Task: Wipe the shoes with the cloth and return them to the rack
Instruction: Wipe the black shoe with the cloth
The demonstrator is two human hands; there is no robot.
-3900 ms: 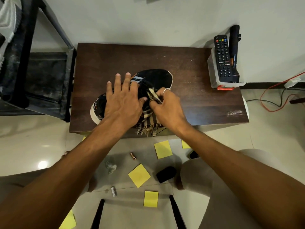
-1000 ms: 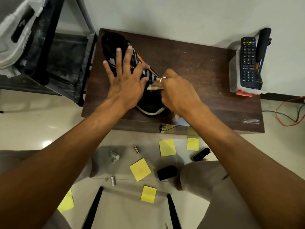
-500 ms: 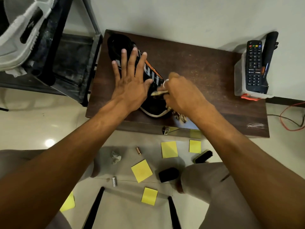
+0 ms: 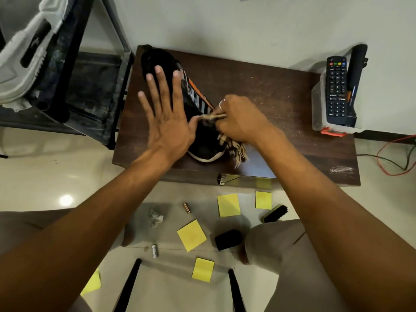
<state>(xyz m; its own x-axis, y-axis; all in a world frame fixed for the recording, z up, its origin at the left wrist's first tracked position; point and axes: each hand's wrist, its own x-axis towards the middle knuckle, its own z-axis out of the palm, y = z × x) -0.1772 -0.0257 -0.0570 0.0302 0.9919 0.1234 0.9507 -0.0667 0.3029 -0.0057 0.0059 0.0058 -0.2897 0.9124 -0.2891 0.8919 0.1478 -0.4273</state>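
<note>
Lying toe-near on the dark table [image 4: 281,113], the black shoe [image 4: 202,136] is pinned under the flat, splayed left hand [image 4: 166,122]. At its three o'clock, the right hand [image 4: 240,119] clenches the striped cloth [image 4: 231,145], apparently pressing the toe.

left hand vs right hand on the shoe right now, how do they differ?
The left hand lies flat with its fingers spread, pressing on the black shoe; the right hand is closed in a fist. The left hand holds nothing, while the right hand grips the striped cloth. The left hand covers the shoe's upper and far end; the right hand works near its toe end. Both are bare and on the same shoe on the wooden table.
</note>
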